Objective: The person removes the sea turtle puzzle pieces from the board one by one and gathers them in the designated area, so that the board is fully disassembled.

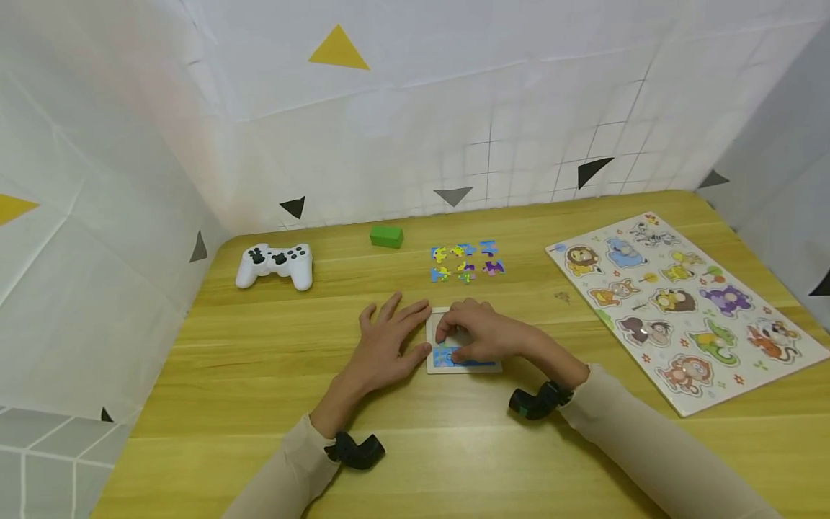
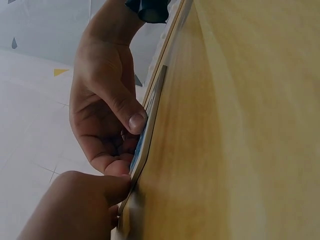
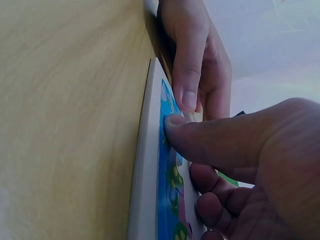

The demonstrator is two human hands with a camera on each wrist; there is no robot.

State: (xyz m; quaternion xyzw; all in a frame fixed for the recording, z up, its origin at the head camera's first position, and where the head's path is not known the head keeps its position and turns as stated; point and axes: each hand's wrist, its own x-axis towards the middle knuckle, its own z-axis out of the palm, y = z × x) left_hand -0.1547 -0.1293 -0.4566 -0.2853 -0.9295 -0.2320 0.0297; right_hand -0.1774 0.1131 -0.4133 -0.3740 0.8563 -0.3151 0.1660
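Observation:
A small white-framed puzzle tray lies flat on the table before me. Joined blue puzzle pieces fill its near part; in the right wrist view they show green and pink patches. My left hand rests at the tray's left side, fingers spread, with thumb and fingertips touching the frame. Over the tray, my right hand rests its thumb on the blue pieces. Its other fingers bend loosely above the tray, and I see nothing gripped between them. The hand hides part of the tray's right side.
Behind the tray lie several loose jigsaw pieces, with a green block behind and left of them. A white game controller sits at the back left. At right, a large animal puzzle board lies angled on the wooden table.

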